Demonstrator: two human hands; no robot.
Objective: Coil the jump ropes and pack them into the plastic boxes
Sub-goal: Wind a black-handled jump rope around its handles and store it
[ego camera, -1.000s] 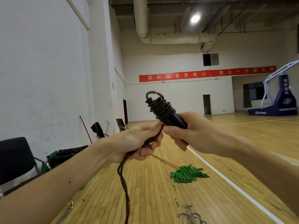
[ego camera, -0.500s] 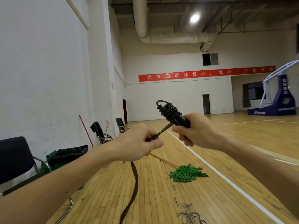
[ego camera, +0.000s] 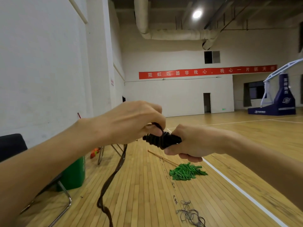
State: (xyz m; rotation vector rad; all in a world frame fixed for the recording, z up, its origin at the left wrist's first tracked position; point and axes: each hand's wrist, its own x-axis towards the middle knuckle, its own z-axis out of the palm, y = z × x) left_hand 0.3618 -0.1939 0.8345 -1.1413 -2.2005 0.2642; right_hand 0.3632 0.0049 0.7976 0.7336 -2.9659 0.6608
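My right hand [ego camera: 195,141] grips the black jump rope handles [ego camera: 170,140], which point left and carry several turns of dark rope [ego camera: 154,140] around their end. Above and just left of them, my left hand [ego camera: 131,123] pinches the rope [ego camera: 158,126] between thumb and fingers, palm down. From that hand the loose dark rope [ego camera: 114,176] hangs down, blurred, toward the wooden floor at the lower left of centre. No plastic box is in view.
A green mop head [ego camera: 186,171] with a wooden stick lies on the floor ahead. Grey tangled string [ego camera: 190,213] lies near the bottom. A green bin [ego camera: 73,176] and a metal chair frame [ego camera: 64,195] stand at left. A basketball stand [ego camera: 277,99] is far right.
My left hand has risen from below the handles to above them, carrying the rope over. The handles have tipped from pointing up to pointing left and sit lower in view.
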